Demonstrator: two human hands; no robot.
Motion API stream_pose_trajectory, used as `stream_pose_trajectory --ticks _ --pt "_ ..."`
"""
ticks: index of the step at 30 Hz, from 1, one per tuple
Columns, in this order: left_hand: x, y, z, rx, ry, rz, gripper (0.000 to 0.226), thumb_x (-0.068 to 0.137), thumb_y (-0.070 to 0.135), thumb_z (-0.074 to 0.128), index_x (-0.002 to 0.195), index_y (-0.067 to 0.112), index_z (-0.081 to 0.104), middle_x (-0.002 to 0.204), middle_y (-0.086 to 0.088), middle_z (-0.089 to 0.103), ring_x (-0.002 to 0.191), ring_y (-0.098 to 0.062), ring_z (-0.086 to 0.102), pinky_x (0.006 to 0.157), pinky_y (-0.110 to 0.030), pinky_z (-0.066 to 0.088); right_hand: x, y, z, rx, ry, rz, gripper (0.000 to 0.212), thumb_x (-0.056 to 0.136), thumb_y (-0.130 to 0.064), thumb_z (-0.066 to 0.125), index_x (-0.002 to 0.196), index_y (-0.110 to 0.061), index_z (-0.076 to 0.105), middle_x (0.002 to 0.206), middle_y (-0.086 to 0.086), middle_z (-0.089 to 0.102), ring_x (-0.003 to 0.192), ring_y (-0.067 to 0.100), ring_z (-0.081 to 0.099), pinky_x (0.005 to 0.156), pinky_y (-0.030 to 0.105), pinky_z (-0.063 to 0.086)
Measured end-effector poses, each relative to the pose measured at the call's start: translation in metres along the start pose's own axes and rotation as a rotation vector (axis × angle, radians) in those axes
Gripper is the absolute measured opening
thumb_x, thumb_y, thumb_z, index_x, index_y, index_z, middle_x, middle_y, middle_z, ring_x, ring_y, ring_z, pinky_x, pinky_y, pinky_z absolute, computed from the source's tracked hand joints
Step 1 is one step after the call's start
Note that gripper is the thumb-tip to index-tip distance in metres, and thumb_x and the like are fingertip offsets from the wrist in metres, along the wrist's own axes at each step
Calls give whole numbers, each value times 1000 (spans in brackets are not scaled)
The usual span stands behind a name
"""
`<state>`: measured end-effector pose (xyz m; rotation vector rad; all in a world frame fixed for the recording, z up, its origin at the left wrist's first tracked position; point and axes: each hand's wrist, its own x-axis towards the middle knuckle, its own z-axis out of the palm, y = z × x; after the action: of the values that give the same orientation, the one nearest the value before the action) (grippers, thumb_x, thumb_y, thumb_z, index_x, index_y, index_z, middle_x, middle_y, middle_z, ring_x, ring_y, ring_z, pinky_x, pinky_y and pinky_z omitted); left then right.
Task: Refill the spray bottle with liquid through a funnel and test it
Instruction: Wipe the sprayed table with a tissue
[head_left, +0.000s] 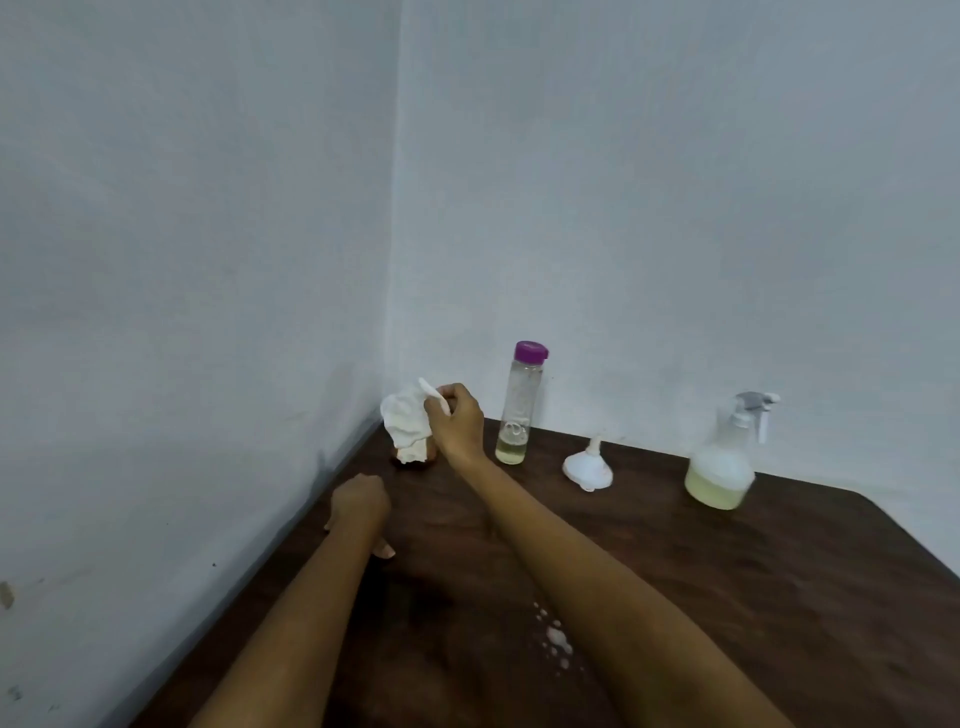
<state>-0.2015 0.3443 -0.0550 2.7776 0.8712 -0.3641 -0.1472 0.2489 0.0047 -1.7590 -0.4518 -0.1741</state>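
Head view. Spray bottle (723, 457) upright on dark wooden surface (779, 597), far right by wall; trigger head fitted, pale yellow liquid in lower part. White funnel (588, 467) laid wide end down, between spray bottle and clear purple-capped bottle (517, 402); little yellowish liquid seen at base of latter. White tissue (408, 423) pinched by right hand (457, 421), raised near corner. Left hand (361, 501) rested on surface, fingers curled under, nothing held. White droplets (556, 636) noted near right forearm.
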Motion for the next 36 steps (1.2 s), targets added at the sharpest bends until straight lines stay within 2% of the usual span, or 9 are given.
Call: stream_pose_trajectory --ticks 6,9,12,16,22,26,30,33,36 --pt "-77 -6 3 166 197 31 103 78 44 72 151 8 9 147 -11 38 134 -28 40 105 -48 37 -62 -14 -85 145 -102 230 7 90 -12 53 88 -12 60 87 -1 56 79 9 52 63 16 41" --pt "-115 16 6 -527 265 241 53 96 43 46 137 8 46 135 -14 53 126 -30 49 103 -44 39 -103 -4 -131 238 -145 360 11 91 -14 54 81 -17 60 97 6 61 94 18 57 77 32 50" --pt "-168 46 10 -1136 -48 357 56 98 48 33 125 7 59 120 -10 63 115 -26 57 92 -37 45 -142 7 -169 390 -185 454 6 92 -10 54 92 -12 60 95 5 62 96 19 59 87 37 51" --pt "-215 78 29 -1176 -157 516 35 89 28 63 113 1 65 109 -10 66 94 -17 60 65 -18 48 -181 11 -207 360 -190 469 8 90 -10 59 97 -10 60 98 8 63 98 21 60 85 38 52" --pt "-252 122 56 -1494 -50 465 24 88 9 64 109 -4 63 90 -11 65 74 -15 59 53 -18 51 -218 10 -241 505 -9 500 37 88 -5 61 123 2 55 117 16 63 108 30 61 87 41 53" --pt "-250 125 69 -1172 63 468 27 91 10 59 117 2 63 107 -10 65 95 -21 63 74 -30 54 -232 22 -274 368 337 513 35 88 3 55 123 3 57 120 18 63 107 35 63 78 35 54" --pt "-227 78 80 -652 323 370 31 92 2 50 118 11 64 124 -9 62 115 -25 57 95 -34 46 -238 45 -320 -220 594 432 21 92 -11 53 96 -3 72 93 17 70 83 30 65 61 32 52" --pt "-212 42 92 -433 347 268 32 91 6 50 121 12 60 125 -11 60 116 -28 55 95 -36 47 -244 74 -328 -726 392 417 29 92 -10 45 107 -4 69 103 21 68 99 38 62 88 40 49" --pt "-198 24 98 -342 245 214 32 92 12 50 123 8 58 127 -14 57 117 -31 55 95 -36 47 -259 87 -305 -870 180 343 36 88 -7 39 106 -12 70 116 7 68 109 27 61 99 39 39"
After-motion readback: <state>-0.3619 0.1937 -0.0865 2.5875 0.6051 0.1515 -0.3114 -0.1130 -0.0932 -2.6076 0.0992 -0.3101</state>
